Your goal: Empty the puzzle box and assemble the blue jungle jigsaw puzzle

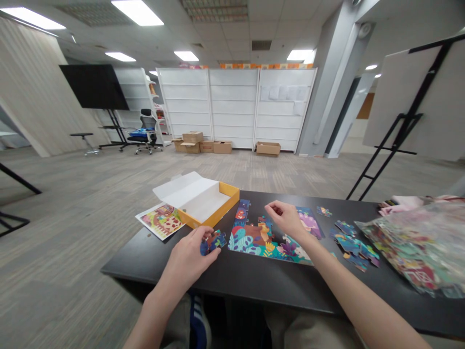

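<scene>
The partly joined, multicoloured cardboard jigsaw (250, 237) lies flat at one o'clock, probably for easy reach; above it my right hand (286, 218) has its fingertips together, on what I cannot tell. At its nine o'clock my left hand (189, 257), thumb and fingers apart, curves around loose blue-green cardboard pieces (218, 240), perhaps to gather them; the open yellow-and-white cardboard box (220, 213) sits at ten, likely leaving room.

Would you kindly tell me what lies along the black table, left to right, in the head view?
Colourful printed paper sheet, open yellow cardboard box, partly assembled multicoloured jigsaw puzzle, larger multicoloured heap of loose jigsaw pieces, clear plastic bag of colourful items.
</scene>
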The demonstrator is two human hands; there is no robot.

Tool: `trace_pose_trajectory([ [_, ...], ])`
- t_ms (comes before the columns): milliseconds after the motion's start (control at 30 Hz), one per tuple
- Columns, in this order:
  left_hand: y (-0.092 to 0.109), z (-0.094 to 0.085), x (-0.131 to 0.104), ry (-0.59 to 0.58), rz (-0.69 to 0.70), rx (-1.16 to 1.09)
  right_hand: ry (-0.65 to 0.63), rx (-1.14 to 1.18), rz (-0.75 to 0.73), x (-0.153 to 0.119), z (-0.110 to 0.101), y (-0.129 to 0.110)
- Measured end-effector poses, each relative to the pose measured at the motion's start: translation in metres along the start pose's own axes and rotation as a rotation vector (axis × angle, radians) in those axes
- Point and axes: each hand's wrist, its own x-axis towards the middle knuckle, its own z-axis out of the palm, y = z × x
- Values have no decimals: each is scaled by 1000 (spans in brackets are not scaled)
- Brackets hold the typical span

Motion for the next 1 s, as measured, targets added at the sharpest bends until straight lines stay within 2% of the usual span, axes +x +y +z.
trace_pose_trajectory([
  [67, 4, 7, 3, 75, 67, -119, -179, 142, 2, -3, 0, -7],
  [200, 26, 23, 9, 183, 136, -185, -680, 463, 37, -14, 4, -21],
  [267, 41, 31, 12, 210, 142, -123, -771, 581, 76, -18, 8, -26],
  [400, 66, 42, 19, 183, 146, -29, -730, 677, 160, -20, 12, -29],
  [500, 74, 48, 28, 148, 127, -41, -684, 662, 206, -18, 9, -27],
  [667, 73, 57, 43, 73, 99, -171, -625, 625, 238, -15, 5, -20],
  [833, 69, 63, 48, 25, 79, -352, -462, 580, 207, -9, 10, -9],
  [933, 67, 64, 48, 11, 53, -381, -386, 539, 183, -7, 15, -4],
  [1000, 65, 64, 48, 5, 52, -360, -380, 512, 172, -8, 18, -3],
])
